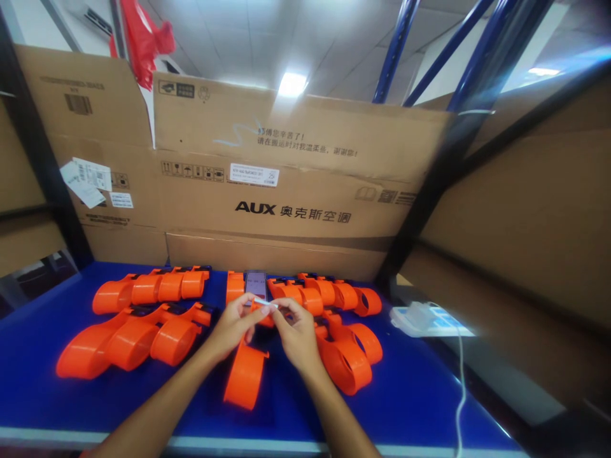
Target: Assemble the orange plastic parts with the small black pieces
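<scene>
Strip [264,301] pinched by nearly closed left hand [237,326] and right hand [296,331] near orange ring [245,376], seemingly mid-job, other rings [131,345] in rows, done or not unclear

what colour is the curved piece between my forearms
The curved piece is orange; see the head view.

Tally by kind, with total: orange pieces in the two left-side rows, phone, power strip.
Back-row orange pieces: 4
Front-row orange pieces: 3
Phone: 1
Power strip: 1
Total: 9
</scene>
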A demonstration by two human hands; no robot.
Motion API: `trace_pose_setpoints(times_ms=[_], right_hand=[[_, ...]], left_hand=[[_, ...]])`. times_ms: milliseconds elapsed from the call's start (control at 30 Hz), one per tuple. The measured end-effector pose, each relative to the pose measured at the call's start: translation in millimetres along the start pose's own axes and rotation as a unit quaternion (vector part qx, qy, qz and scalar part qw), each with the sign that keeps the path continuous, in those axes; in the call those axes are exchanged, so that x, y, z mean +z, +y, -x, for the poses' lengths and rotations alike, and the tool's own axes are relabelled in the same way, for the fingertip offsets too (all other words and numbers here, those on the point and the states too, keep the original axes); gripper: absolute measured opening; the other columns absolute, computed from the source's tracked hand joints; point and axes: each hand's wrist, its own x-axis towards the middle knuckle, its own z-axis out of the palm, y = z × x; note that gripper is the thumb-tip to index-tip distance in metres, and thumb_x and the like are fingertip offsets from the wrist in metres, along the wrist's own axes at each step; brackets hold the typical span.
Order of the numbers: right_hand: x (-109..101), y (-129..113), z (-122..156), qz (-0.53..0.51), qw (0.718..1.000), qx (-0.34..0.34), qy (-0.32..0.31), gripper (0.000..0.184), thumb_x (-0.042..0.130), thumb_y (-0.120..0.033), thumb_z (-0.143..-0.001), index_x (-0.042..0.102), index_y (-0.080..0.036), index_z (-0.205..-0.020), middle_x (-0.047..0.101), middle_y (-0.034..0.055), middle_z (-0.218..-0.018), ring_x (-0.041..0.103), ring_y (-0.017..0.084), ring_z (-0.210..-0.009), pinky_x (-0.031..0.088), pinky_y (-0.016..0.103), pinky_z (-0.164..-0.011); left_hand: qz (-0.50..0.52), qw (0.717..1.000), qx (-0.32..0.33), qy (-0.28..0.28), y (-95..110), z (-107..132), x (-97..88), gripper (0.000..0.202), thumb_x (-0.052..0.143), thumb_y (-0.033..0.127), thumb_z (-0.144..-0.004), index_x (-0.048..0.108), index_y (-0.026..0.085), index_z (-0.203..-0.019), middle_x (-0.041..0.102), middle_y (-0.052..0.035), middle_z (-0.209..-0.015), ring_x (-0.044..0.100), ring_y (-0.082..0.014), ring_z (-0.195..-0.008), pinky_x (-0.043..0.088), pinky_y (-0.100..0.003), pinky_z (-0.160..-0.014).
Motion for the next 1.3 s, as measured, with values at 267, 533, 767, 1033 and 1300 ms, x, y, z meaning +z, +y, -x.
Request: trace_pose_setpoints(times_ms=[267, 533, 767, 1033, 1300], right_hand=[[-2, 2, -2, 0.001, 1.0, 0.002, 0.022, 0.026, 0.068, -0.042, -0.087, 0.072, -0.017, -0.091, 0.067, 0.0039, -0.081, 0.059, 0.017, -0.069, 0.048, 0.027, -0.064], [-2, 3, -3, -0.025, 0.999, 0.025, 0.039, 0.031, 0.07, -0.047, -0.084, 0.072, -0.017, -0.089, 0.066, 0.0033, -0.077, 0.057, 0.017, -0.069, 0.047, 0.027, -0.063], [-5, 2, -2, -0.059, 0.994, 0.055, 0.069, 0.036, 0.071, -0.053, -0.08, 0.071, -0.018, -0.089, 0.065, 0.0022, -0.068, 0.054, 0.016, -0.059, 0.043, 0.026, -0.051], [-1, 1, 1, -0.043, 0.995, 0.026, 0.085, 0.033, 0.07, -0.05, -0.083, 0.069, -0.018, -0.088, 0.064, 0.0019, -0.073, 0.053, 0.015, -0.062, 0.042, 0.024, -0.053], [-4, -3, 3, 0.056, 0.993, -0.049, 0.091, 0.023, 0.063, -0.041, -0.092, 0.068, -0.019, -0.088, 0.061, 0.0041, -0.084, 0.056, 0.018, -0.075, 0.047, 0.028, -0.066]], left_hand=[[0.009, 1.0, 0.006, 0.023, -1, -3, 5.9, 0.038, 0.075, 0.05, -0.077, 0.059, 0.019, -0.092, 0.049, 0.0084, -0.055, 0.04, -0.0053, -0.034, 0.026, -0.019, -0.036], [-0.011, 0.999, 0.013, 0.037, 2, -2, 2.7, 0.041, 0.074, 0.053, -0.078, 0.06, 0.019, -0.096, 0.048, 0.0089, -0.052, 0.041, -0.0062, -0.034, 0.026, -0.018, -0.036], [-0.013, 0.996, 0.026, 0.085, 9, -2, -7.0, 0.045, 0.074, 0.054, -0.076, 0.064, 0.017, -0.1, 0.046, 0.0094, -0.045, 0.037, -0.006, -0.033, 0.025, -0.018, -0.036], [0.026, 0.993, 0.047, 0.109, 19, 5, -9.0, 0.042, 0.075, 0.051, -0.076, 0.065, 0.016, -0.096, 0.041, 0.01, -0.035, 0.029, -0.005, -0.03, 0.022, -0.017, -0.035], [0.124, 0.977, 0.086, 0.148, 28, 1, -31.8, 0.033, 0.068, 0.051, -0.082, 0.054, 0.021, -0.077, 0.041, 0.0087, -0.034, 0.035, -0.0094, -0.027, 0.026, -0.019, -0.033]])
